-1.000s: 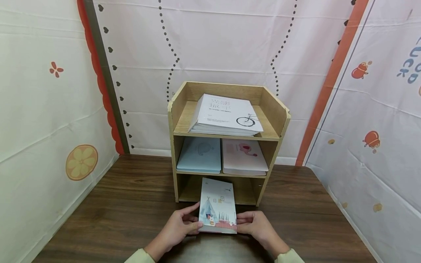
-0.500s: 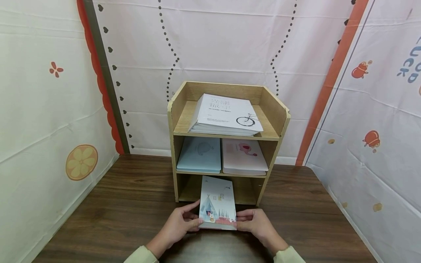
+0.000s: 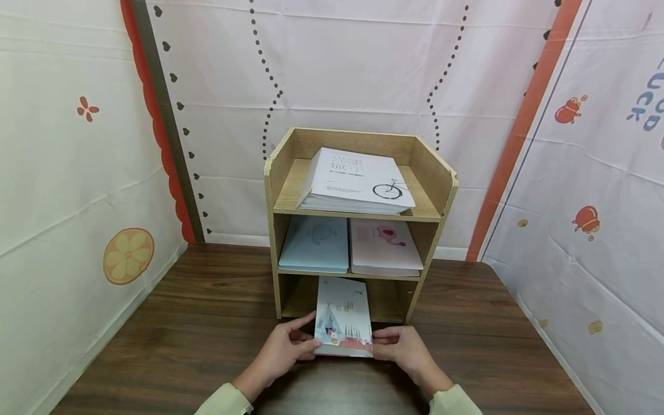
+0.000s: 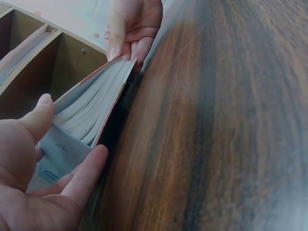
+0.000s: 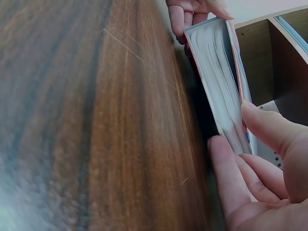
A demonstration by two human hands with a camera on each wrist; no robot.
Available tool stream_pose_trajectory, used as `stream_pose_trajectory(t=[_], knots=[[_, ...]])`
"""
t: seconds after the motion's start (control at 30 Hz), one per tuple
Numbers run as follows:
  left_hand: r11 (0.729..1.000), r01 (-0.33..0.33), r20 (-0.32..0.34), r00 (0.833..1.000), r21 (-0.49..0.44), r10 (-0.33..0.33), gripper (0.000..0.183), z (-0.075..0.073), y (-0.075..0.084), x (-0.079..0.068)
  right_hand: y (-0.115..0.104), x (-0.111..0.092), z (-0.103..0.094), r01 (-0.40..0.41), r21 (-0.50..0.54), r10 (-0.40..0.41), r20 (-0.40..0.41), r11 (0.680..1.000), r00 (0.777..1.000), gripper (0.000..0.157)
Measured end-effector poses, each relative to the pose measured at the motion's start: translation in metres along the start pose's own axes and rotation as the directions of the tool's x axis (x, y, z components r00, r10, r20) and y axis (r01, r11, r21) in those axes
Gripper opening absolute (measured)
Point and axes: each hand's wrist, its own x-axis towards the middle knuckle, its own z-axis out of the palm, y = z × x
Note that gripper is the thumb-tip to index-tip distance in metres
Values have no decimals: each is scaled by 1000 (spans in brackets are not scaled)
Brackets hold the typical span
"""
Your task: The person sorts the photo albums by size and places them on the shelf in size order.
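A thick book [image 3: 342,317] with a tent and a small figure on its white cover lies flat between both hands, its far end inside the bottom compartment of the wooden shelf [image 3: 272,242]. My left hand [image 3: 282,349] grips its near left corner, thumb at the cover and fingers underneath. At the near right corner my right hand [image 3: 407,353] holds it the same way. In the left wrist view the page edges of the book [image 4: 96,103] show, slightly fanned. The right wrist view shows the book [image 5: 214,77] raised a little above the table, a dark gap beneath.
On the shelf's top lies a thick white stack [image 3: 358,178] with a bicycle print. The middle level holds a blue notebook [image 3: 315,245] and a pink notebook [image 3: 386,248] side by side. Beneath everything is a dark wood table [image 3: 207,311]; patterned cloth [image 3: 347,75] hangs around it.
Both hands have moved slightly forward, carrying the book farther into the bottom compartment. The shelf and the other books have stayed put.
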Motion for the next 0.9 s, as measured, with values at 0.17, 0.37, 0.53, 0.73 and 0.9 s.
stream_pose_trajectory(t=[0.17, 0.37, 0.53, 0.73, 0.9], knots=[[1000, 0, -6, 1000, -4, 0, 72, 0, -1, 2, 1, 2, 0, -8, 51, 8, 1, 999, 1000, 50], [1000, -9, -7, 1000, -15, 9, 70, -1, -3, 4, 3, 5, 2, -11, 101, 10, 6, 995, 1000, 51], [999, -7, -16, 1000, -36, 7, 70, -1, -4, 6, 5, 7, 2, -15, 114, 15, -2, 993, 1000, 50], [999, -8, -28, 1000, -42, 6, 68, -1, -6, 8, 5, 9, 2, -16, 132, 17, -8, 991, 1000, 48], [999, -12, -40, 999, -44, 10, 66, 0, -6, 9, 5, 10, 2, -12, 150, 13, -10, 989, 1000, 48]])
